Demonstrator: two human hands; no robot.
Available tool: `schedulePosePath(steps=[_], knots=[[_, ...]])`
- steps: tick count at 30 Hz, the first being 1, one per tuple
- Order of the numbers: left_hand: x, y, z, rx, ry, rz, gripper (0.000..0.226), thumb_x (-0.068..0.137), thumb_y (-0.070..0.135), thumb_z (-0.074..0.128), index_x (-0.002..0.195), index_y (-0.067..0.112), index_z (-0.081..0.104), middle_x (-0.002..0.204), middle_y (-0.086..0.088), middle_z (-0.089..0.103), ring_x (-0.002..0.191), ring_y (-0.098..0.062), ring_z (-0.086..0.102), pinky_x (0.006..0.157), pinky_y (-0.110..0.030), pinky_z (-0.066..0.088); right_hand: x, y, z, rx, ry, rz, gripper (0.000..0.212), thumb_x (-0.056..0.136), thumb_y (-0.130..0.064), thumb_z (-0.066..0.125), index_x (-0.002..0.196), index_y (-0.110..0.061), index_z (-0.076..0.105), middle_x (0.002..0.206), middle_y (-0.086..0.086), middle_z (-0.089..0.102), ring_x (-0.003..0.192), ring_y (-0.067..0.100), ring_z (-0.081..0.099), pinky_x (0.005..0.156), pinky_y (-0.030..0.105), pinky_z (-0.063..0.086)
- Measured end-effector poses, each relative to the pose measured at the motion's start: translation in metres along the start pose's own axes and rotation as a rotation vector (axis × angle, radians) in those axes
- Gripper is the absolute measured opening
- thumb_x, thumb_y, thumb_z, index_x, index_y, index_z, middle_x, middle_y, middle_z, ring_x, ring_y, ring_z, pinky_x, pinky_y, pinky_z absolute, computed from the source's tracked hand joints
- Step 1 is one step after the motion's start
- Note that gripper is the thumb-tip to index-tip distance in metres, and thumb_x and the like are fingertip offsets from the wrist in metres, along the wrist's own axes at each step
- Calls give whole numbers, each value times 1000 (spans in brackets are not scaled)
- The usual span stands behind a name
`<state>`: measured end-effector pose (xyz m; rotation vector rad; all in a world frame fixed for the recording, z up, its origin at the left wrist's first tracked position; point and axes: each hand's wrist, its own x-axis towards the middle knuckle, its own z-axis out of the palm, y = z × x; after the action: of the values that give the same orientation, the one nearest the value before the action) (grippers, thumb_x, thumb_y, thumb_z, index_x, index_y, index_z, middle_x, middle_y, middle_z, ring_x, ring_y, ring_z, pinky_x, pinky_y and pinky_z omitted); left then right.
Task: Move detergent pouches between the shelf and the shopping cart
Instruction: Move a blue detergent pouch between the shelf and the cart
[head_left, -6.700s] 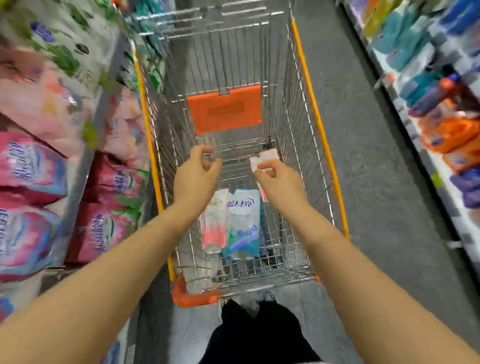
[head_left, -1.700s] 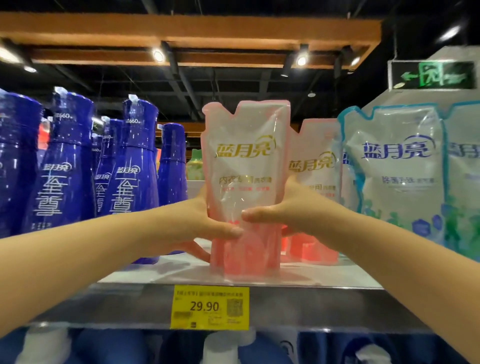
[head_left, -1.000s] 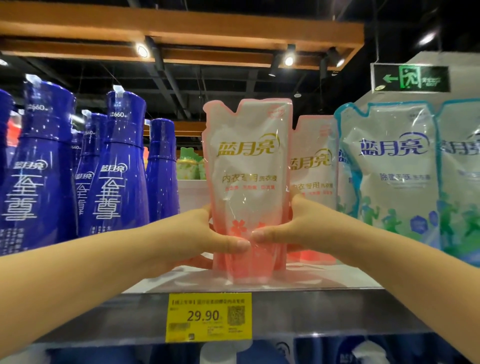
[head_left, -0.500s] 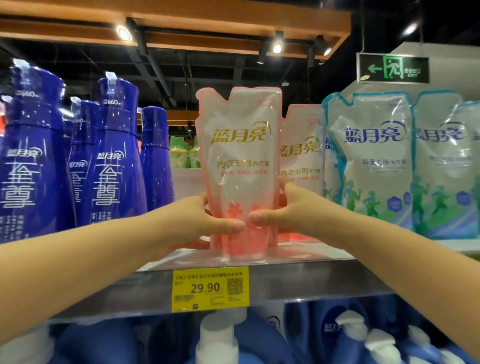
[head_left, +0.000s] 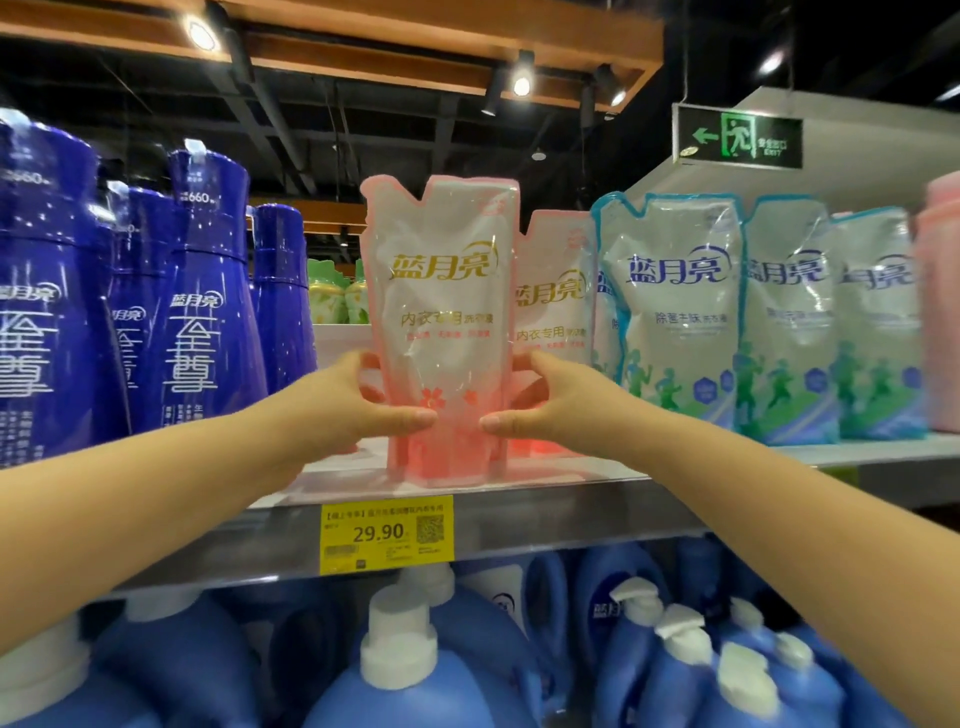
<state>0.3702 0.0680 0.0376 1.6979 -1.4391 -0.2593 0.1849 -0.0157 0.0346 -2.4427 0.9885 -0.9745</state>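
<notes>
Pink pouch (head_left: 441, 312) upright on shelf (head_left: 545, 512), base touching. Left hand (head_left: 332, 410) and right hand (head_left: 561, 405) grip its sides, fingers (head_left: 410, 415) curled round. Second pink pouch (head_left: 556, 322) just behind.

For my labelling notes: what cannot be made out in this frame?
Head view.
Hidden: second pink pouch, partly behind the held pink pouch; fingers of left hand and right hand, mostly behind that pouch.
Too small: small print on yellow price tag.
Cut off: pink container, by right edge.
</notes>
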Motion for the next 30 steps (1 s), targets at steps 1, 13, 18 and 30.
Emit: schedulePosePath(steps=[1,13,18,30], knots=[[-6,3,-1,40,110,10,105,48,53,71,140,27,29,133,-7,46,114,-25,49,87,-37,49,-9,0,-5,-39,16,-10,82,72,-51,72,140,-23,37,116,-4,62,104,14,58,94,29,46],[-133,130,130,64,170,581,69,57,60,71,120,38,50,121,9,43,111,-3,42,96,-24,35,-214,57,-140,-169,97,4,39,74,-45,72,108,-31,60,96,-10,67,90,6,63,83,18,47],[-185,212,261,-112,-78,730,46,61,60,59,105,50,51,110,25,53,103,10,46,82,-4,34,-326,113,-214,-281,143,183,33,77,-45,69,105,-28,66,91,-9,67,88,6,63,80,20,48],[-299,390,617,-522,-836,829,9,71,31,67,77,36,62,80,9,70,72,1,61,73,-18,48,-586,322,-349,-428,403,756,23,80,-44,66,95,-27,68,82,-8,69,79,6,63,68,16,48]])
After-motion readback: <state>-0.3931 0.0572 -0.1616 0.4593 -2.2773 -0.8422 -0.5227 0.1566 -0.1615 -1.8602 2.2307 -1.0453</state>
